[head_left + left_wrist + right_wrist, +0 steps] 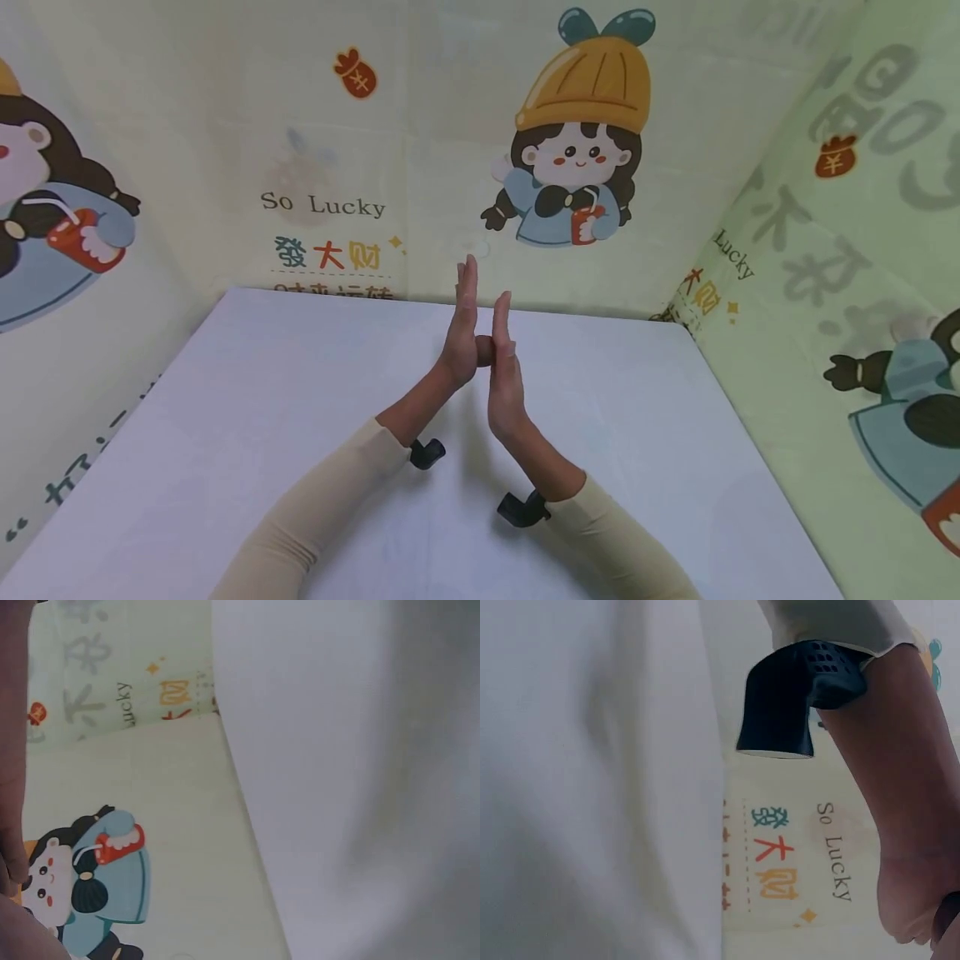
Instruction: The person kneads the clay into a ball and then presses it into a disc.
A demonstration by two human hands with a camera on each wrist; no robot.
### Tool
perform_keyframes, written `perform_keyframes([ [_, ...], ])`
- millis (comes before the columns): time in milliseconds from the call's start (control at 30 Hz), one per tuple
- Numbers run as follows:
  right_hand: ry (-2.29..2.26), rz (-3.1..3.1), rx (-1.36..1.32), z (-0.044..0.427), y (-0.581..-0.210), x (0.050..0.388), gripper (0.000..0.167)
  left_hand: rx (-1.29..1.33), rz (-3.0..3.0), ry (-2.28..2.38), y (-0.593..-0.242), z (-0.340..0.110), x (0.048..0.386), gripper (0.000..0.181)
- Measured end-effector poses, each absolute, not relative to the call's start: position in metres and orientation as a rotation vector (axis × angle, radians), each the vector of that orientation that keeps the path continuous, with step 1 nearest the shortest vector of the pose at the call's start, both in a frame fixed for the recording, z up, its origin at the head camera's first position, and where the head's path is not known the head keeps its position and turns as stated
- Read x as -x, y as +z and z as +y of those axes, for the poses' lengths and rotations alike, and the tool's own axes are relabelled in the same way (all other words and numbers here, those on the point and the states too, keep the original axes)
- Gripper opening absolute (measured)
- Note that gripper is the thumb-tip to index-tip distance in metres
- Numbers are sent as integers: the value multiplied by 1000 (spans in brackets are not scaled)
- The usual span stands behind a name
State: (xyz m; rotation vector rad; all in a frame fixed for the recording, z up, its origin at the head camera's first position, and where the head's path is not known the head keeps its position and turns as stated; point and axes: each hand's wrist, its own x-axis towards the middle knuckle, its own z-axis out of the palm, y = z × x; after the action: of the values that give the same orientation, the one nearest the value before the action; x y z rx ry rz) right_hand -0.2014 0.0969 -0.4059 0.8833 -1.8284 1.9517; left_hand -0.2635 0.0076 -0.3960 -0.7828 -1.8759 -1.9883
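In the head view my left hand [461, 329] and my right hand [506, 379] stand upright above the table, palms facing, fingers straight and pointing up. Between the palms is a small brown rounded lump [485, 351], touched from both sides; its material cannot be told. The left hand reaches a little higher than the right. In the right wrist view my left hand [911, 904] shows at the lower right, beside a dark edge that may be the lump. The left wrist view catches only slivers of skin along its left edge.
A white table [337, 358] lies below the hands. Behind it and at both sides hang cream sheets [450, 108] printed with cartoon girls and lettering. Black camera mounts sit at the left wrist [427, 454] and the right wrist [522, 508].
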Motion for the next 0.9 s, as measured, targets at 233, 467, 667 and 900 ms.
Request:
perform_keyframes([
  [233, 1901, -1837, -860, 97, -406, 206, 60, 867, -1917, -1982, -411, 9, 266, 66],
  [467, 1920, -1835, -834, 99, -403, 213, 60, 917, -1923, -2036, -412, 11, 263, 63],
  [667, 1929, -1868, -750, 104, -403, 220, 63, 935, -1964, -2042, -420, 15, 256, 62],
  [900, 1959, -1859, -700, 111, -395, 227, 64, 993, -1934, -2105, -425, 18, 248, 60],
])
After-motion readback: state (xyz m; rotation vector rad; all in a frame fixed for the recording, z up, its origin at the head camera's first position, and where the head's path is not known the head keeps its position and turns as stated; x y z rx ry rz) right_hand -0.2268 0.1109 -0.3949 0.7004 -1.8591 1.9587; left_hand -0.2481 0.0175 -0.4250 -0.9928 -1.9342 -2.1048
